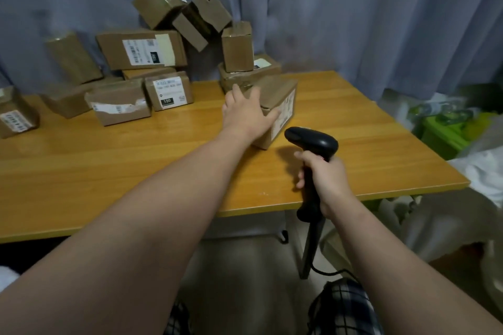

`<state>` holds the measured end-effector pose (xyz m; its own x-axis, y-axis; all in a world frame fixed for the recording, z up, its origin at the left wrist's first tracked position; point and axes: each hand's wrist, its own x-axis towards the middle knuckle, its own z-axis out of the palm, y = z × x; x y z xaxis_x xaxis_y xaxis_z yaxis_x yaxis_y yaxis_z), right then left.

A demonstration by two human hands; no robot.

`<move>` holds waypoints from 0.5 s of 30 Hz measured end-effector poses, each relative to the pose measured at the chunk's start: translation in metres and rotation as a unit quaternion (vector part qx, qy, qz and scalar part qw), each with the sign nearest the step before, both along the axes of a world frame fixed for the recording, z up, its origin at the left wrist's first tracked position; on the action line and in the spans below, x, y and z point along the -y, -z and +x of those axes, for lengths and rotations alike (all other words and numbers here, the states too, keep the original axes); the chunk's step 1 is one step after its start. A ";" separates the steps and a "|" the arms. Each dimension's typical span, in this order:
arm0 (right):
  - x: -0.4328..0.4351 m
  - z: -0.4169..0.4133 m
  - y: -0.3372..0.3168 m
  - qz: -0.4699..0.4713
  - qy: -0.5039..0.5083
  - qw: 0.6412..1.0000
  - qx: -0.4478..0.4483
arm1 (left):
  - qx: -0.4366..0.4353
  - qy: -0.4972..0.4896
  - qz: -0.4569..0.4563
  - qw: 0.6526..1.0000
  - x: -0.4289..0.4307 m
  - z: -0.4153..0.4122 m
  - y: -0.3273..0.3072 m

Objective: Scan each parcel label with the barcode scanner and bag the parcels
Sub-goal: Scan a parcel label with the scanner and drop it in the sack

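My left hand (245,111) lies flat, fingers spread, atop a brown cardboard parcel (283,95) on the wooden counter (163,149). My right hand (326,179) grasps the black pistol-shaped barcode scanner (313,140).

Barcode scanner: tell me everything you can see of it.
The barcode scanner is black, plastic by its look, pistol-shaped: a rounded head atop a long handle, a dark cable trailing below. The right hand grips the handle, holding it upright above the table at its front edge. Its head points toward the labelled side of the box under the left hand, not touching it.
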<state>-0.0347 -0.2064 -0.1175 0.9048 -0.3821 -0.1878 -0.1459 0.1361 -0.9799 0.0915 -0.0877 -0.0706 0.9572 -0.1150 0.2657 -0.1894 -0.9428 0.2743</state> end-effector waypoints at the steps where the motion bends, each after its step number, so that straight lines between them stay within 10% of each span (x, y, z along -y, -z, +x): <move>1: -0.001 0.000 0.000 0.000 0.001 1.000 0.001 | -0.009 -0.003 0.008 1.000 0.001 0.005 -0.002; 10: -0.004 -0.005 -0.001 -0.030 0.001 0.999 0.015 | -0.117 0.003 -0.073 0.990 -0.058 -0.012 -0.028; 15: -0.010 -0.013 0.004 -0.099 -0.025 0.994 0.031 | -0.145 0.049 -0.291 0.944 -0.136 -0.075 0.003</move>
<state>-0.0474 -0.1964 -0.1215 0.9315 -0.3594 -0.0559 -0.0852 -0.0664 -0.9941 0.0166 0.0479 -0.0731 0.9917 -0.1219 0.0400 -0.1055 -0.5975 0.7949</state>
